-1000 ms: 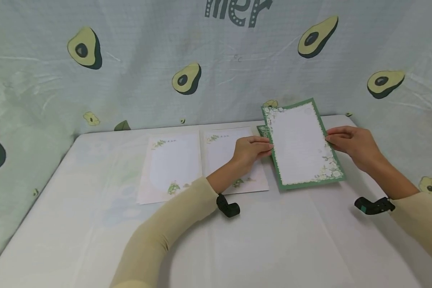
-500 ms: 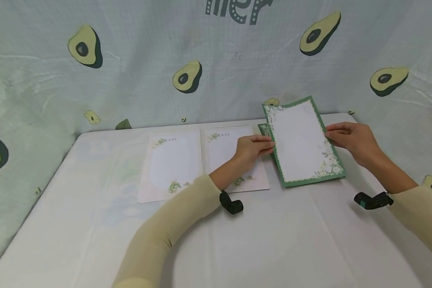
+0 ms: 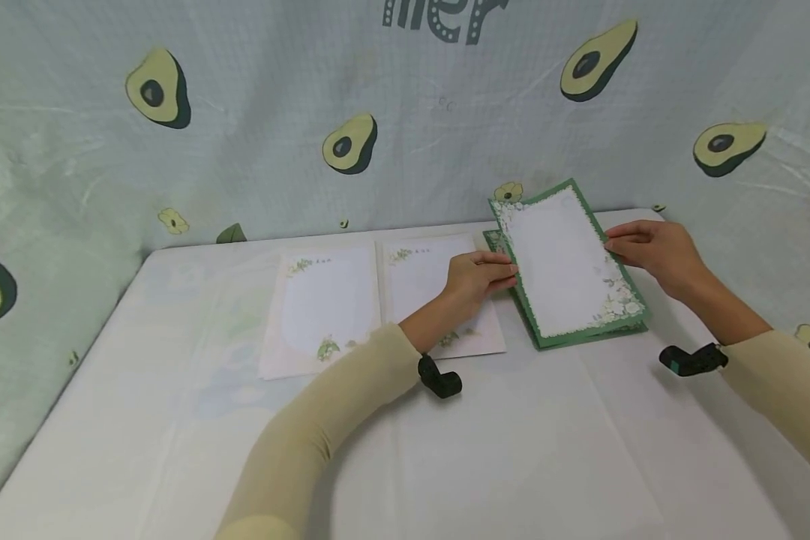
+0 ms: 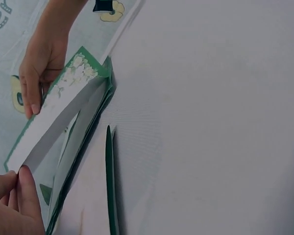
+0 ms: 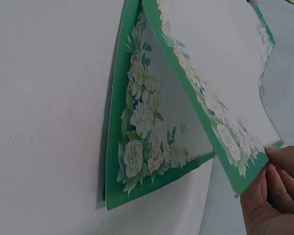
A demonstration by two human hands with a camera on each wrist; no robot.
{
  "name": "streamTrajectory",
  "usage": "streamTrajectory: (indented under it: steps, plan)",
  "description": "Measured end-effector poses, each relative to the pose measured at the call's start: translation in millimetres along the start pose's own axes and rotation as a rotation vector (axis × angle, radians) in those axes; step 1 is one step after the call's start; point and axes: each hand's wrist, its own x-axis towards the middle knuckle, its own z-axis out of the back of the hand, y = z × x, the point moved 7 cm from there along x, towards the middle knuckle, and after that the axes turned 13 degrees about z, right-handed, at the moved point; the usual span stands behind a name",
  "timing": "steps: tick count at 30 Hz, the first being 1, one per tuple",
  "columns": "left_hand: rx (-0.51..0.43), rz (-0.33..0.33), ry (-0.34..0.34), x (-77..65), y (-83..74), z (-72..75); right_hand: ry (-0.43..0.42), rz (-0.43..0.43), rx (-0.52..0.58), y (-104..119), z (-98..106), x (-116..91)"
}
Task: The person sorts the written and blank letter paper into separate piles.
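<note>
Left hand [image 3: 475, 281] and right hand [image 3: 661, 253] are pinching opposite edges of a green-bordered floral sheet [image 3: 567, 262]; a matching sheet [image 5: 149, 147] is lying beneath, paler sheets [image 3: 327, 304] alongside.

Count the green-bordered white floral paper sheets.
2 visible: upper sheet, pinched by left hand and right hand; lower sheet, beneath it on the white table. More may be hidden underneath.

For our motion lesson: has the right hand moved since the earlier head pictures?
Yes: in the head view, the right hand has shifted slightly left, judged against the rightmost printed avocado.
</note>
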Motion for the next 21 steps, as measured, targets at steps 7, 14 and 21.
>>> streamTrajectory:
  steps: [7,14,21]
  plan:
    - [0.004,0.013,0.009,1.2,6.2,-0.1,0.048,-0.029,-0.036,-10,0,6]
    - [0.037,-0.005,-0.005,3.2,9.7,2.3,0.086,-0.032,-0.057,-19,-3,7]
    - [0.056,-0.015,-0.028,3.6,11.5,3.5,0.141,-0.035,-0.085,-27,-6,12]
